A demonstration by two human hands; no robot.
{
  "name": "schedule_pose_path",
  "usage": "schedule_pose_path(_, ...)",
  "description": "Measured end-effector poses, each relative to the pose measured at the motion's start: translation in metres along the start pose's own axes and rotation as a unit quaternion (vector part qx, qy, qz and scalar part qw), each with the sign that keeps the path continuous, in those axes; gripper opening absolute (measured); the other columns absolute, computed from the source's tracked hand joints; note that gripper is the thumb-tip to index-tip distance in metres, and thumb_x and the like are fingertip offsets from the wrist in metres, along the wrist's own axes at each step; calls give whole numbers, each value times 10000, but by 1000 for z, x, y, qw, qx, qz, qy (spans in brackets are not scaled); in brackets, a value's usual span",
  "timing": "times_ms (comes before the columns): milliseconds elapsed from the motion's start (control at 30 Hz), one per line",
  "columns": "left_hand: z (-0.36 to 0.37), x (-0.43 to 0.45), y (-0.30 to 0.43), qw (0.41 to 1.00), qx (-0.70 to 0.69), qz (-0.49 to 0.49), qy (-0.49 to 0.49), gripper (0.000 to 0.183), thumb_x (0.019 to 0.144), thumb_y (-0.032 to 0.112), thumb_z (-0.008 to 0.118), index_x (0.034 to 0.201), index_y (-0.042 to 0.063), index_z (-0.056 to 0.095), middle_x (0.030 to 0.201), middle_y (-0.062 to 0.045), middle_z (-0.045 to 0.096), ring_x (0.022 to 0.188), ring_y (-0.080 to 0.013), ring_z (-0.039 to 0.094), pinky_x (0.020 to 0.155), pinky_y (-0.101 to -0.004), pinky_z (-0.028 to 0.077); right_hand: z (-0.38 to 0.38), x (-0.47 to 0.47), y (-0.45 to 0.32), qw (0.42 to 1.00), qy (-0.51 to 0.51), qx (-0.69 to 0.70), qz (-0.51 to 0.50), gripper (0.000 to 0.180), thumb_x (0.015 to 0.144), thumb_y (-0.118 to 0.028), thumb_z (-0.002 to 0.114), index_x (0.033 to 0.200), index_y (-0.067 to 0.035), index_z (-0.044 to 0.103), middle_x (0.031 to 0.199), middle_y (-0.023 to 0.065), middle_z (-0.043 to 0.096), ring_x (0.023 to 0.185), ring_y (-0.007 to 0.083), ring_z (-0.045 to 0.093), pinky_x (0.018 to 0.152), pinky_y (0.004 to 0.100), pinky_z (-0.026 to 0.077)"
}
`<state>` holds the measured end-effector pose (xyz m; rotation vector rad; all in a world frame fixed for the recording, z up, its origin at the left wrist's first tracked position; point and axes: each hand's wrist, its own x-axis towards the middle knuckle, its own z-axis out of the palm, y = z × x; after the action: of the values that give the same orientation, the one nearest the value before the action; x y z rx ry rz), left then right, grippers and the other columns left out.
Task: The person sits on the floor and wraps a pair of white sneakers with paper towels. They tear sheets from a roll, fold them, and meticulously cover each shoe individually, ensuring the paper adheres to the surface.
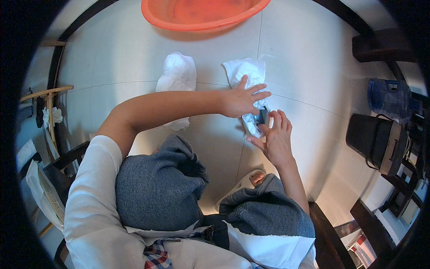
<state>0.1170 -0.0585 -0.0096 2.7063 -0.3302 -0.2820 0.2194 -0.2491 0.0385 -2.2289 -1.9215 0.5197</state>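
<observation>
A shoe-shaped bundle (250, 69) in thin white paper or cloth lies on the floor, with a light blue part showing at its near end. My left hand (243, 99) reaches across from the left, its fingers spread over the middle of this bundle. Beside the near end is my right hand (277, 138), thumb and fingers apart and bent; whether its fingertips touch the bundle is unclear. A second white bundle (178, 70) lies to the left on the floor, partly hidden under my left forearm.
An orange-red plastic basin (201, 27) stands beyond the bundles. At right are a black case-like object (366, 138), a blue plastic water container (386, 97) and dark furniture. A wooden rack (50, 111) stands at left. A torn-edged white sheet (272, 245) lies by my lap.
</observation>
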Motion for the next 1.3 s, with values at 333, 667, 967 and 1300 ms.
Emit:
schedule_pose_path(333,2,-4,-1,1000,16,-10,-13,257,745,110,621,994,173,632,1524,-160,147,1416,-377,103,984,-744,232,-33,14,1,981,-181,4,69,484,781,-492,642,970,-46,659,991,146,559,975,281,534,805,394,416)
schedule_pose_path(667,-4,-4,0,1000,-2,-5,0,356,755,121,640,1095,227,622,1555,-116,58,1421,-360,92,998,-730,227,29,-1,-1,998,-5,-18,-53,248,665,-199,749,835,-54,642,884,85,569,874,248,496,746,363,382)
schedule_pose_path(967,10,-10,-3,998,35,-2,59,621,785,154,622,1345,348,437,1557,-110,86,1417,-340,139,1039,-665,224,20,5,-4,1000,-3,7,-11,227,682,-197,740,817,-39,649,920,82,565,892,254,487,757,364,380)
schedule_pose_path(1300,-3,-16,-4,995,-55,9,85,840,692,181,711,1424,312,321,1544,-159,103,1417,-365,131,1045,-661,202,15,-2,-4,996,57,71,6,258,803,-239,651,918,-7,653,913,116,530,867,275,470,747,380,366)
